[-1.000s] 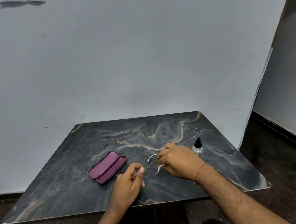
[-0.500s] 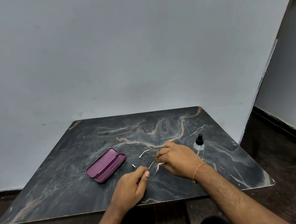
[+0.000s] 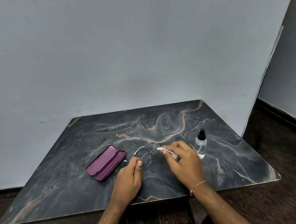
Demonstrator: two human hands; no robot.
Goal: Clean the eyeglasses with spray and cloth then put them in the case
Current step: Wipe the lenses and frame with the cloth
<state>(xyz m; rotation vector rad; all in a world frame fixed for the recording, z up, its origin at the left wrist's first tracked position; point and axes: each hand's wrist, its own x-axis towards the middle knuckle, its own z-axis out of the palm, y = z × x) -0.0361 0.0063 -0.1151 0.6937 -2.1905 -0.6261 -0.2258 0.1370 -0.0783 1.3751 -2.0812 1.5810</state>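
Thin-framed eyeglasses (image 3: pixel 147 155) are held just above the dark marble table (image 3: pixel 69 167), temples open toward the left. My left hand (image 3: pixel 128 178) pinches the frame at the near lens's left edge. My right hand (image 3: pixel 180 161) pinches a small white cloth (image 3: pixel 160 149) against the far lens. An open purple case (image 3: pixel 106 162) lies to the left of the glasses. A clear spray bottle (image 3: pixel 200 144) with a black cap stands just right of my right hand.
The table stands against a grey wall (image 3: pixel 123 53). Its front edge is near me and its right corner is at the far right. Dark floor (image 3: pixel 274 156) lies to the right, below a wall corner.
The glasses have turned and risen a little; both lenses now show. My right hand has moved right along the frame to the far lens with the cloth. The left hand keeps its pinch.
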